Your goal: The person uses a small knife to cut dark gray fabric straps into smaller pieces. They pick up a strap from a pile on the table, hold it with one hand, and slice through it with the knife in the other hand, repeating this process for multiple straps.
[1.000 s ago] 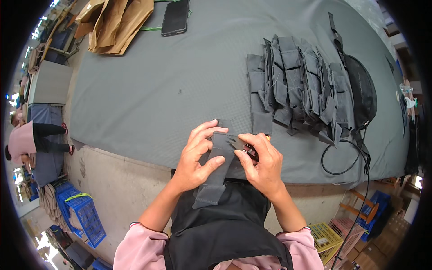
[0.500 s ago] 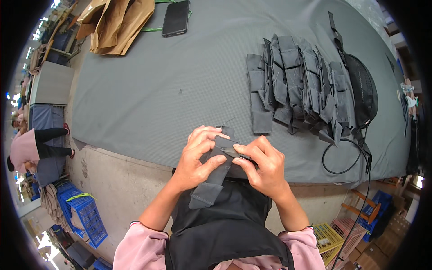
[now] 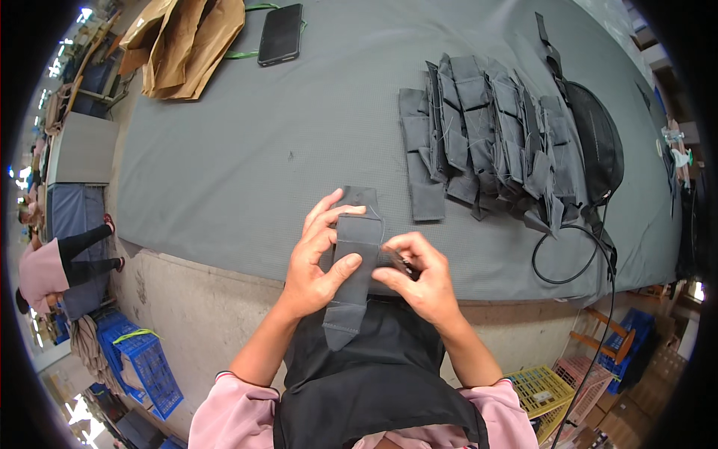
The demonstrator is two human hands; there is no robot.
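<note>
Both hands have a closed grip on a grey fabric strip [image 3: 354,269] at the near edge of the counter [image 3: 247,165]: left hand [image 3: 318,262] wraps it, thumb across the front, while right hand [image 3: 419,280] pinches its side with a small dark tool [image 3: 402,262]. Similar grey pieces [image 3: 486,138] lie stacked farther back.

Dark grey fabric strip [image 3: 354,269] over a paler grey table cover [image 3: 247,150] — brown paper bags [image 3: 183,41], black phone [image 3: 280,34], pink sleeves [image 3: 224,415].
</note>
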